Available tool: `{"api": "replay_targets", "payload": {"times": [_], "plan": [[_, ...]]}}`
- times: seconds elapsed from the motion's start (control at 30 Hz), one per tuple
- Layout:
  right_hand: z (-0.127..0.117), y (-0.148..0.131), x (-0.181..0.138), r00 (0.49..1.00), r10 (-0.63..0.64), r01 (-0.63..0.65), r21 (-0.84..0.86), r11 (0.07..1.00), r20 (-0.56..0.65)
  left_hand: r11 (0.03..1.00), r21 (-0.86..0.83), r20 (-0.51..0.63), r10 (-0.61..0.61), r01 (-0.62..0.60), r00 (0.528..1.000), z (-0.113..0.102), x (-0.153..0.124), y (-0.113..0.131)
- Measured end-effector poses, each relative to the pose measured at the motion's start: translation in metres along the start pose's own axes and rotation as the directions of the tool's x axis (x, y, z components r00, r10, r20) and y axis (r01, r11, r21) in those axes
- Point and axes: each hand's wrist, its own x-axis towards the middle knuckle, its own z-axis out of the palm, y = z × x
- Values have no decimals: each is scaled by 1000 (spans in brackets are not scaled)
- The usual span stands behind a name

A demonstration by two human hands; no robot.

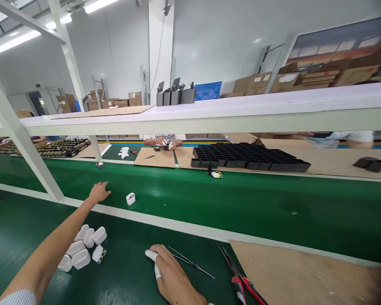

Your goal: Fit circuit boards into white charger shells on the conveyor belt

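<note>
Reaching up from the lower left of the frame, our left hand (99,191) lies flat on the green conveyor belt (241,207) with the fingers spread loosely and nothing in its grip; just to its right, near the centre-left, a single small white case (130,198) sits on the belt, close to the fingertips but apart from them. Below that arm, on the green bench mat (127,271) at lower left, we see a cluster of white cases (82,248) touching one another. At bottom centre our right hand (169,275) rests on the mat, loosely curled, with a white cot on the forefinger; whether it pinches anything we cannot tell. Just beside it, to the right, lie thin tweezers (192,263), apart from the fingers. Further right, red-handled pliers (241,277) lie at the edge of a brown cardboard sheet (305,275) filling the lower right. Across the belt, in the upper middle, another person's hands (165,143) work over cardboard, and right of them a black compartment tray (250,156) lies on the far bench
</note>
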Motion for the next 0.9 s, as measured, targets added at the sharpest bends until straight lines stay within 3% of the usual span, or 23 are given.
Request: {"api": "replay_targets", "payload": {"times": [0.1, 0.23, 0.37, 0.47, 0.53, 0.6, 0.67, 0.77, 0.9], "plan": [[-4, -7, 2, 1000, 7, -7, 22, 1000, -12, 1000, 1, 57, 29, -30, 998, -11, -1, -6], [1, -6, 3, 997, 35, -32, 35, 999, -72, 971, -82, 105, 232, -224, 967, 4, -30, 30], [7, -1, 0, 991, 54, -55, -5, 998, -120, 841, -227, 195, 533, -491, 823, 34, -107, 89], [6, -3, -1, 995, 14, -17, -34, 999, -95, 791, -272, 216, 605, -548, 766, 39, -149, 109], [4, -8, -1, 997, 10, -15, -67, 998, -79, 809, -261, 136, 571, -526, 810, 25, -155, 99], [4, -14, 4, 997, 41, -49, -121, 992, -67, 864, -179, 3, 479, -471, 878, 3, -151, 74], [6, -20, 14, 996, 77, -85, -177, 980, -49, 909, -29, -68, 412, -415, 909, -15, -145, 44], [9, -24, 33, 997, 77, -80, -214, 974, -18, 922, 139, -17, 368, -362, 930, -23, -145, 7], [-3, -25, 39, 998, -19, 30, -176, 984, 63, 919, 121, 11, 378, -376, 926, -10, -161, -10]]}}
